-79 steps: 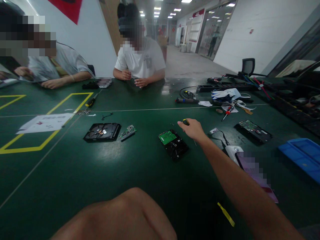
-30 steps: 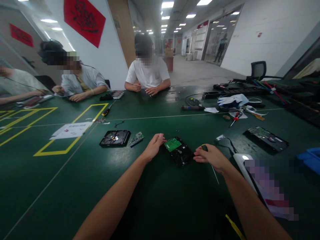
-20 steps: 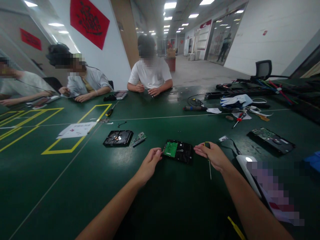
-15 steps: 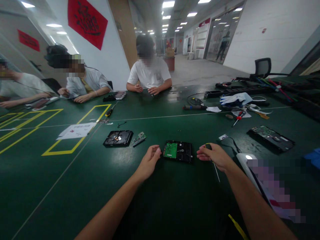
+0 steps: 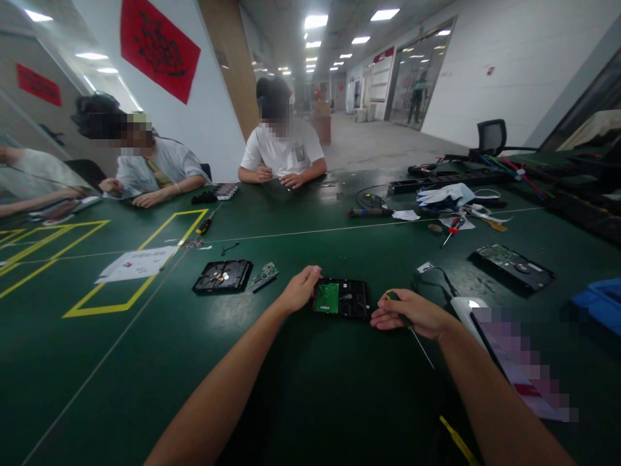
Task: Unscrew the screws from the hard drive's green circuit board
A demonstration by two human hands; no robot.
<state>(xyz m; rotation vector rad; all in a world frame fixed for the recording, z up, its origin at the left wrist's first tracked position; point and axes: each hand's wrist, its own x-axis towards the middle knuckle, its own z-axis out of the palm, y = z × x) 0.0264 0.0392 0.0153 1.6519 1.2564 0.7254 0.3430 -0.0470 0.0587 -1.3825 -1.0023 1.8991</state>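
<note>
A black hard drive with a green circuit board on its left half lies on the green table in front of me. My left hand is at its left edge, with thumb and fingers closed on the upper left corner. Near the drive's right edge, my right hand holds a screwdriver tucked in the palm. Its yellow-and-black handle shows above the hand, and the thin shaft points down to the right. The right fingertips are close to the drive; whether they touch it I cannot tell.
Left of the drive lie another hard drive and a loose circuit board. A third drive, a white device and a blue bin are on the right. Several co-workers sit across the table, one directly opposite.
My left hand has moved in to the drive's left edge and closed on its corner. The right hand has come slightly nearer to the drive, still holding the screwdriver. The view has shifted a little.
</note>
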